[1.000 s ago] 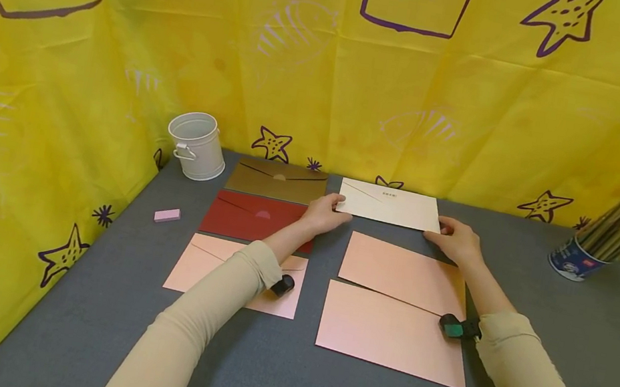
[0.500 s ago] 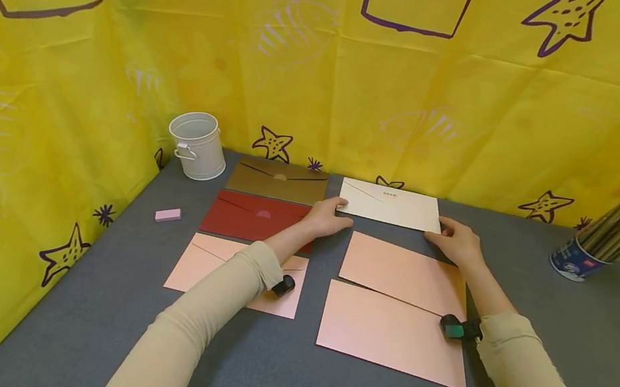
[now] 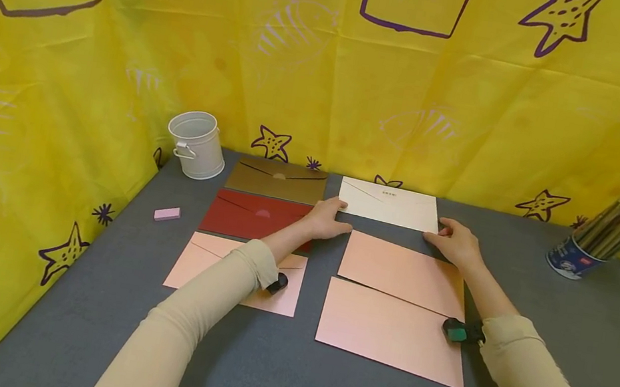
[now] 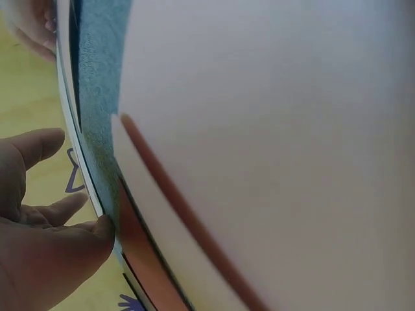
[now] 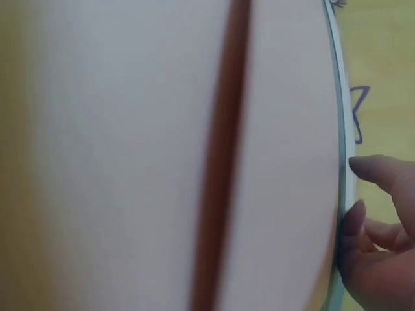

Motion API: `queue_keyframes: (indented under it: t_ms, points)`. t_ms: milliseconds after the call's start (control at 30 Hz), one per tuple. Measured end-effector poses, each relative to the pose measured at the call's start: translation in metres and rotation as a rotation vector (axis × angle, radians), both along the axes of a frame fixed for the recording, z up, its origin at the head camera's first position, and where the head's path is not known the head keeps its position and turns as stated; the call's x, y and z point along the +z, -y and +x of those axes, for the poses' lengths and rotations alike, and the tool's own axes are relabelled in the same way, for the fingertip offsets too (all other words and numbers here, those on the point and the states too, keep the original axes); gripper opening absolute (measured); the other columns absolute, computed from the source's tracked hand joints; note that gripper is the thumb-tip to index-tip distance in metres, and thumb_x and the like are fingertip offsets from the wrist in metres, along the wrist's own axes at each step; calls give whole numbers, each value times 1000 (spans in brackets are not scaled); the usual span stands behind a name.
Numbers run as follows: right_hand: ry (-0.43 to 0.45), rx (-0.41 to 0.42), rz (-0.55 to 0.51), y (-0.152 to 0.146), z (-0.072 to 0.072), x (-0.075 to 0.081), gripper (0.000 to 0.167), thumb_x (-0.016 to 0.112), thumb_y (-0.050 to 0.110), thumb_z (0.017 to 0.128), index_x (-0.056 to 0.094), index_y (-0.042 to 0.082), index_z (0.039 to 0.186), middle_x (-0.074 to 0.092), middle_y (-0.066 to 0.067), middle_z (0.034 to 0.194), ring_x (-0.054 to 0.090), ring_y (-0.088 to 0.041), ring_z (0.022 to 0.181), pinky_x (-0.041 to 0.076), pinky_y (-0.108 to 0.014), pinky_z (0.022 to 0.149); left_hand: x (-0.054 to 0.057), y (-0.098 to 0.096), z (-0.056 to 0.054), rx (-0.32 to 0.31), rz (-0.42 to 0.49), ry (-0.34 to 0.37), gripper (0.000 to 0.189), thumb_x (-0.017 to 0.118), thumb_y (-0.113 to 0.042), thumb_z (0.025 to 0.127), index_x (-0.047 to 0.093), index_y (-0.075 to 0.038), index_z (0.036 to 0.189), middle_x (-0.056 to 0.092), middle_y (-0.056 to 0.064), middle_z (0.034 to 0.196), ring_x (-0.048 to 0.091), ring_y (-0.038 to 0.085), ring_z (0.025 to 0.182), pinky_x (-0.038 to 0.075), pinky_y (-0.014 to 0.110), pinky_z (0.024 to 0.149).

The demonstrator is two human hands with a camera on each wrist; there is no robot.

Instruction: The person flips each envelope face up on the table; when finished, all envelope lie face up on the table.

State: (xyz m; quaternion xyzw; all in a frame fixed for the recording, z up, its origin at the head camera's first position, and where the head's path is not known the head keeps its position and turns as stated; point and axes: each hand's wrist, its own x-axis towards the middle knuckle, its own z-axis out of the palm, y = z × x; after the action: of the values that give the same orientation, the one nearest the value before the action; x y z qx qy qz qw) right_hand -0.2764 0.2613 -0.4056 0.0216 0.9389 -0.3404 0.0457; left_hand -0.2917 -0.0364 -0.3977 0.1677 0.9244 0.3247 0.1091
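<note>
A white envelope (image 3: 387,207) lies flat at the back of the table, with small print near its top edge. My left hand (image 3: 327,220) is at its lower left corner, index fingertip over the corner and thumb apart below the edge. At the lower right corner is my right hand (image 3: 458,244), thumb and forefinger spread around the corner. In the left wrist view the fingers of the left hand (image 4: 45,227) are loosely extended beside the envelope's edge. The right wrist view shows the right hand (image 5: 382,227) with a gap between thumb and forefinger.
Two pink envelopes (image 3: 403,273) lie below the white one, under the right forearm's side. On the left are gold (image 3: 251,181), red (image 3: 234,212) and pink (image 3: 201,267) envelopes. A white bucket (image 3: 203,153), pink eraser (image 3: 166,215) and pencil tub (image 3: 574,257) stand around them.
My left thumb has drawn slightly down and away from the white envelope's lower edge. The right hand and the envelopes stay nearly where they were.
</note>
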Motion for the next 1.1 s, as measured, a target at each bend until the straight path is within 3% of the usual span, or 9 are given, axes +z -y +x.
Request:
queue_keyframes:
  t_ms: [200, 300, 433, 733, 867, 1100]
  points:
    - [39, 17, -74, 1, 8, 4, 78, 61, 35, 96, 24, -10, 148, 46, -28, 131, 43, -43, 119, 38, -53, 101, 1, 6, 6, -120, -69, -2, 69, 60, -28, 93, 33, 5, 148, 20, 24, 157, 17, 38, 145, 16, 49, 117]
    - [52, 52, -111, 2, 16, 7, 84, 60, 35, 96, 14, -10, 150, 35, -31, 143, 38, -46, 128, 38, -55, 103, 2, 9, 11, -177, -89, -6, 72, 60, -30, 93, 30, 4, 149, 17, 25, 158, 15, 38, 146, 14, 49, 117]
    - [39, 108, -109, 4, 28, 10, 88, 60, 36, 96, 8, -10, 151, 26, -34, 148, 34, -48, 131, 37, -57, 102, 2, 14, 19, -275, -106, -12, 77, 61, -35, 94, 25, 1, 152, 12, 23, 159, 13, 37, 146, 14, 48, 117]
    - [-88, 296, 10, 0, 60, 8, 77, 63, 40, 94, 32, -4, 148, 27, -31, 149, 27, -49, 136, 28, -66, 104, -1, 18, 40, -518, -136, 36, 92, 63, -47, 91, 12, -6, 156, 0, 10, 163, 2, 21, 149, 9, 38, 118]
    - [-114, 396, 56, -7, 73, 7, 79, 68, 41, 90, 35, 0, 148, 25, -27, 152, 18, -49, 140, 21, -73, 102, -1, 20, 45, -562, -159, 36, 94, 64, -48, 90, 11, -7, 157, 1, 8, 163, 0, 17, 149, 7, 34, 118]
    - [-103, 534, 63, -24, 86, 2, 89, 74, 42, 85, 30, 4, 152, 16, -23, 158, 2, -47, 144, 9, -74, 104, -2, 22, 46, -566, -203, 22, 94, 60, -55, 91, 11, -10, 157, 2, 5, 164, 0, 13, 148, 8, 32, 118]
